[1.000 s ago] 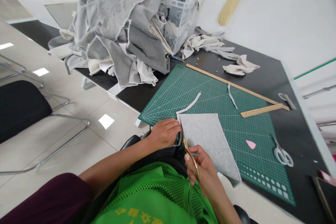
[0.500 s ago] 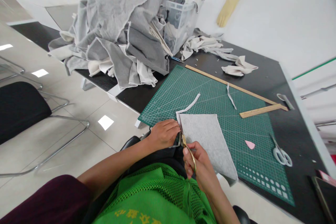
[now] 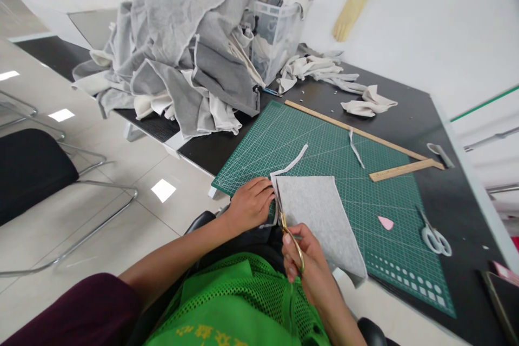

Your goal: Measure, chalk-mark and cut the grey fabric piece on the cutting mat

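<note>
A light grey cloth piece (image 3: 314,211) lies on the green cutting mat (image 3: 324,135), its near end hanging over the table edge. My right hand (image 3: 306,254) grips gold-handled scissors (image 3: 283,220), the blades pointing away from me along the cloth's left edge. My left hand (image 3: 250,204) is at that same edge, fingers together on a narrow cloth strip (image 3: 291,165). The strip curves away over the mat from the cloth's far left corner. What sits under the left fingertips is partly hidden.
A large heap of grey cloth (image 3: 178,38) and a clear plastic bin (image 3: 275,38) stand at the back left. Wooden rulers (image 3: 401,170), white-handled scissors (image 3: 436,239), a pink piece (image 3: 385,222) and a phone (image 3: 503,297) lie to the right.
My left hand has shifted slightly left, and more of the scissor blades shows beside the cloth's edge. The cloth and strip lie nearly as before.
</note>
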`<state>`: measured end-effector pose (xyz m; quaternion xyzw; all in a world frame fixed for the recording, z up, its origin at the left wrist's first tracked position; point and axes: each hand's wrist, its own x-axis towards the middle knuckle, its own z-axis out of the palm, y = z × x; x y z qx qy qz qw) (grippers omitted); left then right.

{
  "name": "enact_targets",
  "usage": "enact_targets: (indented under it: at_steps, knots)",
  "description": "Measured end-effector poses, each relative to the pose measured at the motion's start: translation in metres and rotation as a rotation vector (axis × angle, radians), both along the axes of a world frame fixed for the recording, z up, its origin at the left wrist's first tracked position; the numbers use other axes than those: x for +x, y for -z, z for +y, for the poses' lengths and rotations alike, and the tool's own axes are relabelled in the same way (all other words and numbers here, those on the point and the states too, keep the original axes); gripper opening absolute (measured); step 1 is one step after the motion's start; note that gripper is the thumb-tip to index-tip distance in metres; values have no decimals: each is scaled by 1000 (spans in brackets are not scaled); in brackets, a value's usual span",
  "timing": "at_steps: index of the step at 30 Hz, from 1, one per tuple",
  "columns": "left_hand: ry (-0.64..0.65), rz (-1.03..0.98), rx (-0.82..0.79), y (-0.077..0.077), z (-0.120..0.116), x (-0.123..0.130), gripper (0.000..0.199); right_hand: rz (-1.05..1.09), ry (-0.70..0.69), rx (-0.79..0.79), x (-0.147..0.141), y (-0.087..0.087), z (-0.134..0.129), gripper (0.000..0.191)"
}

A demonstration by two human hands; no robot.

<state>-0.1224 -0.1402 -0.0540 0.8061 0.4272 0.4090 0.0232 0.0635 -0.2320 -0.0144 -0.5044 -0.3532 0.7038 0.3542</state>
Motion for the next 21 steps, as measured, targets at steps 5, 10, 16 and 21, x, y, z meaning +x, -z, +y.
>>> enact_targets:
  at_steps: [5, 10, 16, 21]
  knots:
    - [16, 23, -6, 1, 0, 1, 22, -9, -22, 14, 2, 2, 1, 38]
    - [1, 3, -16, 1, -1, 1, 21, 10, 3, 10, -3, 4, 2, 39]
    - [12, 18, 47, -1, -1, 2, 24, 6, 34, 7, -7, 4, 3, 40]
    - [12, 29, 93, -3, 0, 2, 21, 3, 22, 14, -5, 5, 4, 39]
